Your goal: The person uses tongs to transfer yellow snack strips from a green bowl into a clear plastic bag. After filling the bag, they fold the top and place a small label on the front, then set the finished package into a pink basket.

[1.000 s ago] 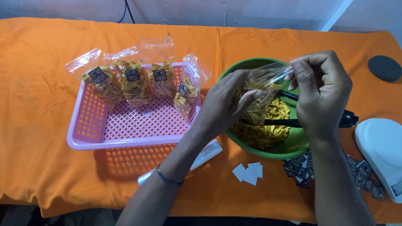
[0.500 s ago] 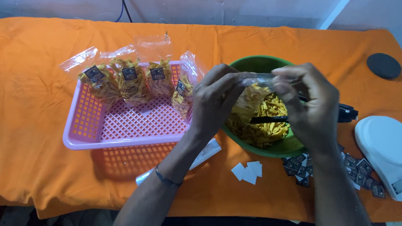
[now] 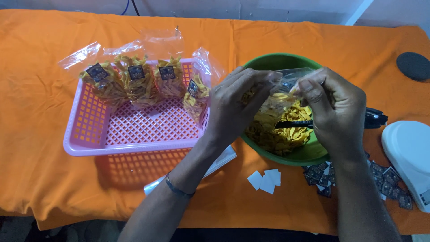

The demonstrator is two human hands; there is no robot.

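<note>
Over the green bowl point(image 3: 268, 62), both hands pinch the mouth of a clear plastic bag point(image 3: 286, 92) that holds yellow chip strips. The left hand point(image 3: 235, 105) grips the bag's top edge with fingers curled, just above the bowl's left rim; the right hand point(image 3: 336, 110) closes thumb and forefinger on the same edge from the bowl's right side. The film is thin, glossy and crinkled, and the strips inside are flat and ribbon-like.

The bowl is round and smooth, and more loose yellow strips point(image 3: 280, 136) are heaped in it. Black tongs point(image 3: 374, 118) lie across it, their handle sticking out past the right rim; the hands hide most of their length.

Left of the bowl and touching it sits a pink plastic basket point(image 3: 130, 134), rectangular with a lattice floor and walls. Four filled bags point(image 3: 139, 80) with dark square labels lean along its far wall, one point(image 3: 195, 96) tilted against the corner nearest the bowl.

In front of the bowl lie small white paper squares point(image 3: 266, 180), and to their right a scatter of dark labels point(image 3: 385, 177). A white rounded scale point(image 3: 410, 154) sits right of the bowl, and a dark round disc point(image 3: 413, 66) lies beyond it. An orange cloth point(image 3: 45, 179), softly wrinkled, covers everything beneath.
</note>
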